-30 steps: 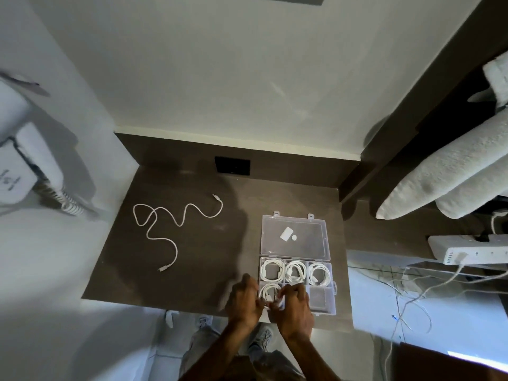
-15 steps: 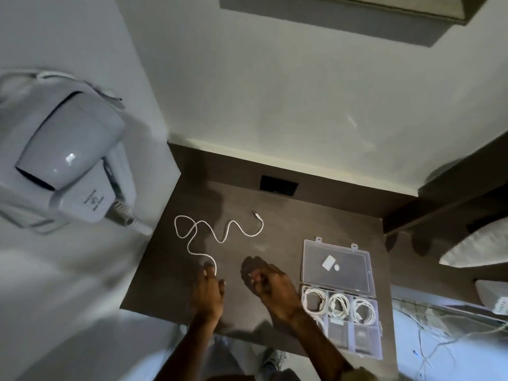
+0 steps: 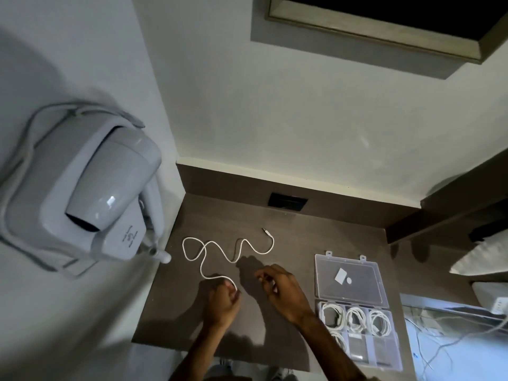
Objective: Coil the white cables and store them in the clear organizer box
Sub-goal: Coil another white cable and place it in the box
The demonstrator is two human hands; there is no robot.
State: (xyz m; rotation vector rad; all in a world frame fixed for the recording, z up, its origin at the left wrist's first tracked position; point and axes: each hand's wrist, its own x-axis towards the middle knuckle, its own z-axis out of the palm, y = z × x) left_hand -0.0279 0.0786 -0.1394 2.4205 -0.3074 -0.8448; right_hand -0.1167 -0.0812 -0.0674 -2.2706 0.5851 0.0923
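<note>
One loose white cable (image 3: 213, 250) snakes across the dark desk (image 3: 170, 312), its far plug near the back. My left hand (image 3: 221, 302) is closed around the cable's near end. My right hand (image 3: 280, 287) hovers just to the right, fingers curled and apart, holding nothing. The clear organizer box (image 3: 390, 350) lies open at the desk's right, its lid (image 3: 354, 290) folded back. Several compartments hold coiled white cables (image 3: 356, 318); two front compartments look bare.
A white wall-mounted hair dryer (image 3: 90, 199) juts out over the desk's left edge. A black socket plate (image 3: 287, 201) sits in the back panel. Loose wires (image 3: 439, 342) trail over the floor at right. White pillows (image 3: 483, 259) lie at far right.
Both hands left the organizer box and moved left to the loose cable. My left hand has closed on its near end. The view swung left and closer.
</note>
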